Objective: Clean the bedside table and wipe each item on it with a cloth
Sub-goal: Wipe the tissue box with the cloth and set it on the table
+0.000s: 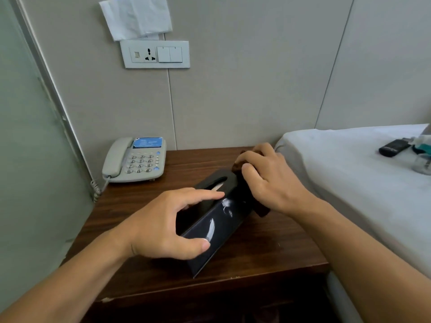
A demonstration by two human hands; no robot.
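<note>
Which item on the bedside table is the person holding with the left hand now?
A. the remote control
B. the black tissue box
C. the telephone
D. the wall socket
B: the left hand grips the black tissue box, while the right hand presses a dark cloth to its far end.

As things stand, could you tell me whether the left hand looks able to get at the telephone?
Probably yes. The left hand steadies the black tissue box, and only bare bedside table lies between it and the telephone; it would have to let go first.

Soft, even indoor light, white glare streaks on the glossy black box (214,220), wide-angle bowing at edges.
</note>
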